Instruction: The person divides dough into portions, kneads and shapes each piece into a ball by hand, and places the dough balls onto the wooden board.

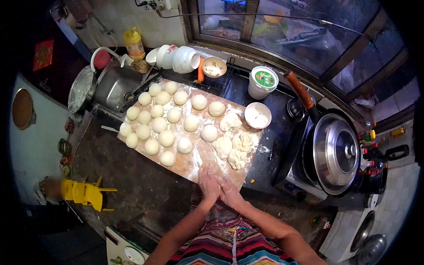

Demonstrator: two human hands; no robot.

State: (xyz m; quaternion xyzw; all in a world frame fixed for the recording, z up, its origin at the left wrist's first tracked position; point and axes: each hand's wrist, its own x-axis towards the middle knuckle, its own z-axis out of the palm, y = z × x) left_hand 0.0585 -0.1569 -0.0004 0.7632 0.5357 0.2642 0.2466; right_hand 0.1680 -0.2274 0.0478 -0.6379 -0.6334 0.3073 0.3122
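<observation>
At the near edge of the floured wooden board, my left hand and my right hand are pressed close together, fingers curled inward and dusted with flour. Whatever lies between them, if anything, is hidden by the palms. Rough torn lumps of dough lie just beyond my right hand. Smooth round dough balls cover the left and middle of the board, several in loose rows. The nearest ball to my left hand is a dough ball ahead and to its left.
A bowl of flour sits at the board's right corner, with a white tub behind it. A lidded wok stands on the right. The sink is at the far left; a yellow chair stands on the floor.
</observation>
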